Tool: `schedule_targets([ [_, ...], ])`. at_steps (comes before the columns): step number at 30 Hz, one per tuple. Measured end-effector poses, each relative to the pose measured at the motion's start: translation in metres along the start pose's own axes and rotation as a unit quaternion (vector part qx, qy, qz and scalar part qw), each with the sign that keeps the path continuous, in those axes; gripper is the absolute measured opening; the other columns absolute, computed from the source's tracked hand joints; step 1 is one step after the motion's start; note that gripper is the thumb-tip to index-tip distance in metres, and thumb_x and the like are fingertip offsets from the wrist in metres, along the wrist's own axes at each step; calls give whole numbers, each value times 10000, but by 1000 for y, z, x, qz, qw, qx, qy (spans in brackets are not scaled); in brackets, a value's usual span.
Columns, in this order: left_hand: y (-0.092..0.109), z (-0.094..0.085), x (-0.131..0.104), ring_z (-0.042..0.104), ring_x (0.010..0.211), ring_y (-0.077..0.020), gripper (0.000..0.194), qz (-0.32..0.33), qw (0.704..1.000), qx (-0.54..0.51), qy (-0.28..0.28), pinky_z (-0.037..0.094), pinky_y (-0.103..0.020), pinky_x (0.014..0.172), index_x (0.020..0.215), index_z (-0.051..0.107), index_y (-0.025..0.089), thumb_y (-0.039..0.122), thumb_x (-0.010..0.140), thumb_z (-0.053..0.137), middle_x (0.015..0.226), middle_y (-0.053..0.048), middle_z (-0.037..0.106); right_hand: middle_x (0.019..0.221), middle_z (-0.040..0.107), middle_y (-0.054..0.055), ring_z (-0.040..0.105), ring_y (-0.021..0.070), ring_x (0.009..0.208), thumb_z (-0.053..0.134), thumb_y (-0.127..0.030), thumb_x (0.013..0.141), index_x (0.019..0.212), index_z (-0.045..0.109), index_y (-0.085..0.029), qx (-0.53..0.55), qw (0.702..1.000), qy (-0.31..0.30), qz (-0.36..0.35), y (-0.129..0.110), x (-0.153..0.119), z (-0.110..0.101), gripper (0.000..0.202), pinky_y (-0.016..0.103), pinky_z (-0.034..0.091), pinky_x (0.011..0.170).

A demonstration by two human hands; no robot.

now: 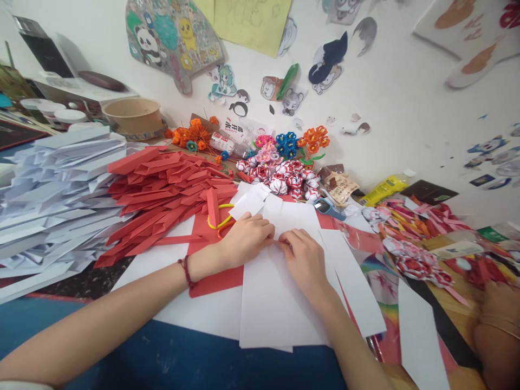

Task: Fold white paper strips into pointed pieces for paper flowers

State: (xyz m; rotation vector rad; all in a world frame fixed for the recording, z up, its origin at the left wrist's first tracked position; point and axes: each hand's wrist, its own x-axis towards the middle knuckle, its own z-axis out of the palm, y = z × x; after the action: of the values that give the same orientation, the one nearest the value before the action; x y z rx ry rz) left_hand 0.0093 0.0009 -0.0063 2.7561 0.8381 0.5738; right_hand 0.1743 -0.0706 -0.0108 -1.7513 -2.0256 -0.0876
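Ideally, left hand (248, 237) and right hand (304, 261) press evenly at white paper's (280, 311) 12 o'clock; fingers bunched together, can't tell on what.

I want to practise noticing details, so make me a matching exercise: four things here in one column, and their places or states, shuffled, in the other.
Things
1. Dark red bracelet
2. Folded red strips
3. Yellow bottle
4. Large white sheet

Places or states
A. Lying down, with a white cap
B. Heaped beside the folded white strips
C. Flat beneath the right hand
D. Around the wrist of the left hand

Right pairs: 1-D, 2-B, 3-A, 4-C
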Motion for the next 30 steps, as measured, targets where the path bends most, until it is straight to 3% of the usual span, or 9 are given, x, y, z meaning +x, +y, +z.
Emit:
schedule_targets([
  [5, -4, -8, 2, 562, 808, -174, 114, -21, 999, -38, 15, 302, -304, 699, 790, 600, 172, 235, 871, 550, 792, -6, 656, 721, 611, -8, 544, 147, 750, 516, -113, 832, 684, 581, -207, 20, 999, 22, 41, 5, 0, -1, 187, 261, 338, 620],
  [9, -12, -11, 3, 564, 735, -146, 87, -60, 992, -113, 11, 331, -291, 725, 763, 631, 180, 240, 819, 601, 756, 17, 663, 731, 611, -16, 544, 141, 729, 519, -102, 793, 700, 605, -209, 66, 995, 3, 75, 7, 1, -3, 166, 250, 354, 632],
  [14, -14, -9, 3, 544, 689, -130, 113, -76, 986, -141, 49, 347, -277, 717, 676, 613, 173, 209, 782, 622, 682, 29, 632, 737, 602, 6, 536, 153, 704, 556, -146, 763, 673, 628, -204, 119, 987, 2, 105, 4, 3, -7, 129, 259, 383, 636],
  [19, -13, -10, 5, 548, 717, -125, 149, -79, 968, -218, 99, 393, -241, 662, 856, 631, 170, 211, 879, 490, 829, -12, 656, 719, 608, 14, 535, 150, 648, 613, -242, 751, 678, 655, -196, 162, 975, 42, 147, 9, 4, -10, 97, 271, 403, 626],
  [23, -12, -12, 5, 547, 688, -117, 202, -118, 954, -240, 132, 410, -239, 640, 1033, 574, 178, 305, 909, 477, 879, -14, 640, 636, 618, 15, 556, 151, 578, 609, -399, 804, 731, 632, -179, 298, 926, 54, 226, 12, 5, -11, 233, 274, 420, 575],
  [27, -4, -11, 2, 538, 651, -105, 277, -98, 957, -261, 74, 410, -227, 613, 1068, 549, 191, 398, 885, 533, 874, 0, 641, 650, 654, 40, 626, 177, 595, 626, -477, 801, 779, 583, -176, 485, 840, 16, 242, 7, 6, -13, 305, 260, 434, 506],
  [30, 1, -8, 0, 515, 635, -99, 209, -65, 965, -252, 42, 381, -212, 591, 921, 578, 172, 373, 886, 534, 788, 12, 619, 744, 697, 82, 659, 195, 643, 685, -481, 751, 759, 607, -158, 534, 809, -43, 242, 3, 7, -13, 332, 263, 453, 509],
])
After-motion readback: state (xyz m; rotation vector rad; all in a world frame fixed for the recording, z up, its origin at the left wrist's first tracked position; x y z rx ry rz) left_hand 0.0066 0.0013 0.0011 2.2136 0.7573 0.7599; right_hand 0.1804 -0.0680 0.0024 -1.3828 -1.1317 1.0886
